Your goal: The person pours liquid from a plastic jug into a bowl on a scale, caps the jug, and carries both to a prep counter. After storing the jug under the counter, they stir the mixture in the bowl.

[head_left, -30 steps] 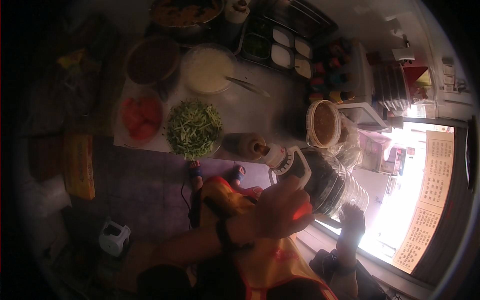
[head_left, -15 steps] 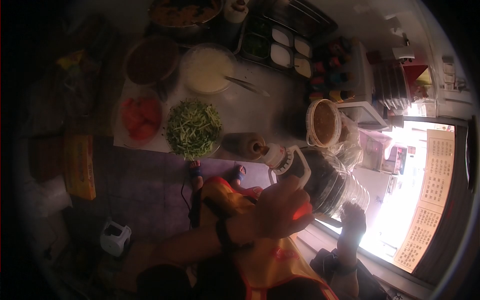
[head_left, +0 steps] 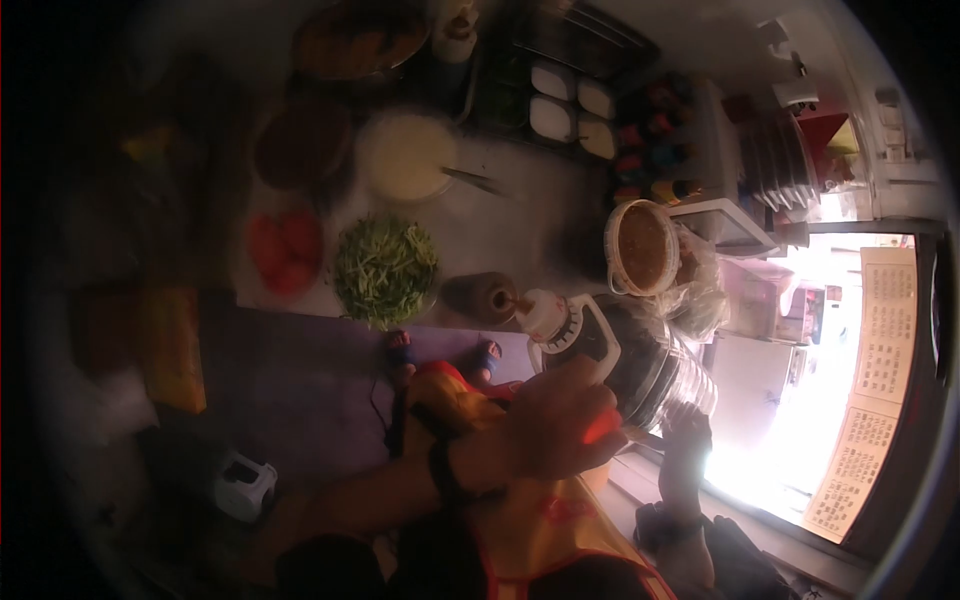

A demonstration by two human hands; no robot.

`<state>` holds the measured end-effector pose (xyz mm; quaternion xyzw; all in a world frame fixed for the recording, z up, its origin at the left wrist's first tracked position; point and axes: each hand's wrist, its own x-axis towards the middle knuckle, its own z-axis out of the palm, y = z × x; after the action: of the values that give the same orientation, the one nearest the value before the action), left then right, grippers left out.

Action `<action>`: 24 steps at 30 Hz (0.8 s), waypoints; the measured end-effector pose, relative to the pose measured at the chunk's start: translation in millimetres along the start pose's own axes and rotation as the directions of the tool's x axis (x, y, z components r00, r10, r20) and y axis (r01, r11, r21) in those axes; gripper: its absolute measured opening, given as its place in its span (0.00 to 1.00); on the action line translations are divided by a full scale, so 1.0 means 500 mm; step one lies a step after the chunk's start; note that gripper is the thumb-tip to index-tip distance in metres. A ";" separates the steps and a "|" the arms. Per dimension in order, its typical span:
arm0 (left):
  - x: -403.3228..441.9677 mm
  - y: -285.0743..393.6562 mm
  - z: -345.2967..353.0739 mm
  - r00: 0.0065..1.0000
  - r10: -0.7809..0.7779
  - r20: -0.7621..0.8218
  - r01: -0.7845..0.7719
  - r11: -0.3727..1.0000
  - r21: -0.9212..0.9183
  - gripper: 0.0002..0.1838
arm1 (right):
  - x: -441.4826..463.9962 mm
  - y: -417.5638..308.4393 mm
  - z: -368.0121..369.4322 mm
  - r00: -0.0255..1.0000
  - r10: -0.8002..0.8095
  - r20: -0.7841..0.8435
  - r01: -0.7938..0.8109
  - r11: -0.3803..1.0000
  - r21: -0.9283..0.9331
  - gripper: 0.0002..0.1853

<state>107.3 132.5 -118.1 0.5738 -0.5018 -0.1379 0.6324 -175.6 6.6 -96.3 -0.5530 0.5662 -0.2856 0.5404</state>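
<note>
A large clear plastic jug [head_left: 645, 365] of dark liquid lies tilted, its white spout pointing left. Brown liquid runs from the spout into the mouth of a squat dark bottle [head_left: 472, 298] at the counter's edge. My left hand [head_left: 560, 420] is closed at the jug's white handle [head_left: 606, 335], and something red [head_left: 602, 425], perhaps a cap, shows by its fingers. At the jug's base, my right hand [head_left: 688, 440] supports it from below; its fingers are partly blurred. Beside the bottle sits a bowl of shredded green vegetable [head_left: 385, 270].
On the counter [head_left: 500, 225] stand a bowl of red pieces [head_left: 285, 250], a pale-filled bowl [head_left: 405, 155] with a utensil, and a dark-filled bowl [head_left: 300, 148]. A brown-filled tub [head_left: 642, 248] is close behind the jug. Several condiment trays [head_left: 552, 118] sit farther back. A white stool [head_left: 245, 487] stands on the floor.
The view has shifted slightly. Both hands keep their places on the tilted jug, and the brown stream into the bottle continues.
</note>
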 end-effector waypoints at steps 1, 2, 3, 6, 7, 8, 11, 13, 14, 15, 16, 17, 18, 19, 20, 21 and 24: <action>-0.005 -0.001 0.011 1.000 -0.004 0.020 0.003 1.000 0.011 0.15 | 0.008 0.026 -0.006 1.000 0.000 -0.003 0.000 1.000 0.018 0.13; -0.005 0.002 0.019 0.999 -0.007 0.044 0.006 1.000 0.024 0.19 | 0.018 0.057 -0.014 0.996 -0.040 0.080 0.050 0.992 -0.119 0.12; 0.003 0.012 0.019 0.998 0.008 0.067 -0.010 0.999 0.032 0.19 | 0.025 0.081 -0.021 0.985 -0.071 0.159 0.110 0.963 -0.246 0.11; 0.045 0.069 0.002 0.971 0.053 0.233 -0.073 0.994 0.078 0.18 | 0.043 0.109 -0.034 0.920 -0.065 0.387 0.302 0.746 -0.593 0.15; 0.057 0.092 -0.004 0.947 0.022 0.321 -0.067 0.990 0.127 0.20 | 0.034 0.115 -0.010 0.877 -0.111 0.467 0.325 0.853 -0.408 0.17; 0.066 0.111 -0.003 0.912 -0.009 0.409 -0.069 0.982 0.176 0.22 | 0.031 0.116 0.021 0.870 -0.154 0.468 0.320 0.899 -0.298 0.19; 0.073 0.139 0.008 0.885 -0.049 0.463 -0.081 0.963 0.257 0.24 | 0.052 0.112 0.098 0.832 0.251 0.494 -0.482 0.768 0.422 0.23; 0.085 0.155 0.043 0.896 -0.044 0.442 -0.078 0.964 0.255 0.25 | 0.097 0.221 0.092 0.792 0.226 0.567 -0.504 0.767 0.397 0.28; 0.095 0.161 0.060 0.929 -0.059 0.366 -0.042 0.965 0.260 0.26 | 0.115 0.228 0.093 0.740 0.235 0.630 -0.563 0.730 0.388 0.26; 0.104 0.151 0.072 0.925 -0.062 0.374 -0.025 0.974 0.223 0.26 | 0.129 0.240 0.100 0.746 0.227 0.626 -0.568 0.708 0.419 0.26; 0.114 0.153 0.087 0.915 -0.066 0.398 -0.034 0.971 0.237 0.26 | 0.146 0.250 0.111 0.684 0.309 0.660 -0.678 0.603 0.421 0.26; 0.123 0.155 0.099 0.909 -0.089 0.406 -0.019 0.967 0.253 0.25 | 0.162 0.261 0.122 0.606 0.378 0.700 -0.774 0.484 0.408 0.25; 0.131 0.158 0.109 0.906 -0.111 0.409 -0.005 0.963 0.271 0.25 | 0.183 0.271 0.132 0.599 0.364 0.713 -0.779 0.468 0.416 0.25; 0.138 0.163 0.120 0.900 -0.118 0.419 -0.010 0.956 0.292 0.25 | 0.201 0.281 0.142 0.588 0.371 0.719 -0.780 0.497 0.381 0.26; 0.145 0.169 0.129 0.879 -0.137 0.457 -0.011 0.952 0.307 0.25 | 0.209 0.294 0.155 0.575 0.381 0.724 -0.780 0.523 0.344 0.28; 0.151 0.174 0.140 0.860 -0.155 0.486 -0.011 0.947 0.322 0.26 | 0.217 0.296 0.168 0.589 0.405 0.699 -0.783 0.499 0.371 0.25; 0.146 0.174 0.165 0.822 -0.238 0.518 0.013 0.916 0.400 0.28 | 0.230 0.285 0.169 0.691 0.318 0.649 -0.644 0.679 0.352 0.26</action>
<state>40.5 55.5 -21.3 0.6521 -0.6411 -0.2414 0.3248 -120.0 -45.8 -283.2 -0.2495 0.4122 -0.1098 0.8693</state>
